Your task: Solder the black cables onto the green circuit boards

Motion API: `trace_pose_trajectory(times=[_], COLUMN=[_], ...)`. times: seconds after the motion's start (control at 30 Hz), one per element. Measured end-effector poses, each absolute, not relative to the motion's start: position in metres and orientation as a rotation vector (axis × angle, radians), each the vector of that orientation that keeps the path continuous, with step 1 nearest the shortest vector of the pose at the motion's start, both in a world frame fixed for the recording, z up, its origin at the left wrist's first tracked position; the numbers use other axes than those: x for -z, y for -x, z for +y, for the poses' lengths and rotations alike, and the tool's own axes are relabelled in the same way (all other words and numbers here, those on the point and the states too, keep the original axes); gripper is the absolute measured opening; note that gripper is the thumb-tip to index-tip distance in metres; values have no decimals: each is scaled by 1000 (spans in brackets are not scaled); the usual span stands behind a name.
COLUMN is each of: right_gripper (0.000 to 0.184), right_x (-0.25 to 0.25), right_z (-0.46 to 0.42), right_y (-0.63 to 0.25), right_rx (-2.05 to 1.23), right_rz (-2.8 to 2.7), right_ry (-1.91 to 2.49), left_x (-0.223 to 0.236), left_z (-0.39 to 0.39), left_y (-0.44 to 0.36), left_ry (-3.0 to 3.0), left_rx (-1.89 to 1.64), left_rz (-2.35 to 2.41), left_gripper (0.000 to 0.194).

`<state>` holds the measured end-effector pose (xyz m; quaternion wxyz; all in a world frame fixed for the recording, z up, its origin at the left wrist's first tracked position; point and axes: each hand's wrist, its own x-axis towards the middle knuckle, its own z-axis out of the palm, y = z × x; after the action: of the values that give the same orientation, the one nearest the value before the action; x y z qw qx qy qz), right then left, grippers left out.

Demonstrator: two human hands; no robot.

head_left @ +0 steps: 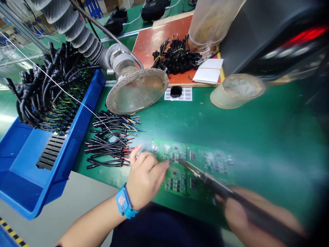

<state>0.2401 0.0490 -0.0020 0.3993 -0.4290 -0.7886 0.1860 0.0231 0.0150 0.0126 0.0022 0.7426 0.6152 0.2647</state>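
My right hand (pixel 246 209) is wrapped round the dark handle of a soldering iron (pixel 205 178), blurred by motion. The iron's tip meets or hovers just above a green circuit board panel (pixel 177 171) lying flat on the bench; contact is hard to tell. Over the panel's left part, my left hand (pixel 147 171) is closed in a pinch, wearing a blue wrist strap (pixel 124 202). A thin pale solder wire (pixel 89 111) runs from the upper left into that hand, its end hidden by the fingers. Left of the hand lie several short black cables (pixel 108 147) with bare coloured ends.
A round fume extractor hood (pixel 138 91) hangs above the green bench (pixel 269 137). At left, a blue tray (pixel 48 192) holds black cables and boards. Behind are bundled black cables (pixel 177 55), white cards (pixel 208 70), a small black device (pixel 176 91) and a translucent cup (pixel 235 91).
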Motion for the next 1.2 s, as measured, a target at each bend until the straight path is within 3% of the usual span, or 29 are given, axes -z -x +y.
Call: trace_pose_trajectory(times=[0.2,0.6,1.2], right_gripper=[15,26,25], right_x=[-11,-14,-10], right_z=[49,56,58], right_y=[-246,-234,-234], right_rx=[-570,-420,-463], right_rz=[-2093,-1840,-1792], right_ry=[1088,1200,1332], left_x=[-11,-11,-11], left_z=[14,15,16], left_y=[-23,-24,-24], left_ry=[-2302,-2305,-2304], left_rx=[-847,-843,-833], left_rz=[1939,1925,1925], left_gripper=[14,15,14])
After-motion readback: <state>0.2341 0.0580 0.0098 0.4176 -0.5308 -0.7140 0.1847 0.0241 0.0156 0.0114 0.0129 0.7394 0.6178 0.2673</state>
